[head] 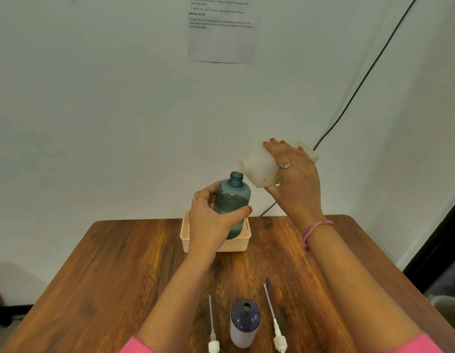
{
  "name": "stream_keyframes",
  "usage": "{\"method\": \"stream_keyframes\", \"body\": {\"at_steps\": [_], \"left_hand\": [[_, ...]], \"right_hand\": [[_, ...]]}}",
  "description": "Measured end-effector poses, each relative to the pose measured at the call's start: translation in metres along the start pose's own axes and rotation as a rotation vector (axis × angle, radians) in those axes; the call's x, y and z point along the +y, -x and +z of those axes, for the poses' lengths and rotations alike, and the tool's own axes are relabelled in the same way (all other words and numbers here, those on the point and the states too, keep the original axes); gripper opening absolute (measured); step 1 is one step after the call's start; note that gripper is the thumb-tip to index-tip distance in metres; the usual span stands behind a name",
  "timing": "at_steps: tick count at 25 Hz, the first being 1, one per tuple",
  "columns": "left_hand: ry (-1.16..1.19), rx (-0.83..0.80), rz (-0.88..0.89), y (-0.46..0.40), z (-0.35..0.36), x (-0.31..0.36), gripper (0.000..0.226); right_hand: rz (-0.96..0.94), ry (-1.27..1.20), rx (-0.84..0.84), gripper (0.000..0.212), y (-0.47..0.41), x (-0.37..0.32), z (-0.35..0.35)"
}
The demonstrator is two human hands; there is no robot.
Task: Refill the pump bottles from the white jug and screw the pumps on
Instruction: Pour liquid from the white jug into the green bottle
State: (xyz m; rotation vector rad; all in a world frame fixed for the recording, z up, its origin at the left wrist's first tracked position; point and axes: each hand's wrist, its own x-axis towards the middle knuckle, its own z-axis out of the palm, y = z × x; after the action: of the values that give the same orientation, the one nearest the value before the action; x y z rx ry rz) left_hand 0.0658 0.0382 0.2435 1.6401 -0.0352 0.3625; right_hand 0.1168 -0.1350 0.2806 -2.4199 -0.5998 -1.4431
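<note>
I am watching the left hand gripping the teal bottle, uncapped, above the cream basket at twelve o'clock. The right hand is clasping the white jug, tipping its spout toward the bottle's mouth. At six o'clock, a purple bottle is standing between two pumps.

teal bottle base: hidden by left hand | pumps heads: cropped | notice text: blurred

Light was soft and even, fairly bright; the glossy brown wooden table carried mild sheen. Wide-angle bending showed toward 3 and 9 o'clock. The printed paper sheet at 12 o'clock read blurry.
</note>
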Motion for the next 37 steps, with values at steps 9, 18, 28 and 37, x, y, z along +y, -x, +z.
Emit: {"method": "stream_keyframes", "body": {"at_steps": [9,18,28,37], "left_hand": [[0.000,0.008,-0.012,0.002,-0.004,-0.018,0.079],[-0.002,-0.002,-0.034,0.007,-0.015,-0.042,0.081],[-0.083,0.027,-0.085,0.036,-0.037,-0.091,0.076],[-0.182,0.093,-0.239,0.071,-0.060,-0.160,0.076]], "right_hand": [[0.277,-0.143,-0.204,0.082,0.023,-0.014,0.000],[0.606,-0.399,-0.222,0.076,0.049,-0.013,-0.004],[0.863,-0.445,-0.105,0.070,0.123,-0.009,0.009],[1.159,-0.426,-0.153,0.077,0.209,0.001,0.021]]}}
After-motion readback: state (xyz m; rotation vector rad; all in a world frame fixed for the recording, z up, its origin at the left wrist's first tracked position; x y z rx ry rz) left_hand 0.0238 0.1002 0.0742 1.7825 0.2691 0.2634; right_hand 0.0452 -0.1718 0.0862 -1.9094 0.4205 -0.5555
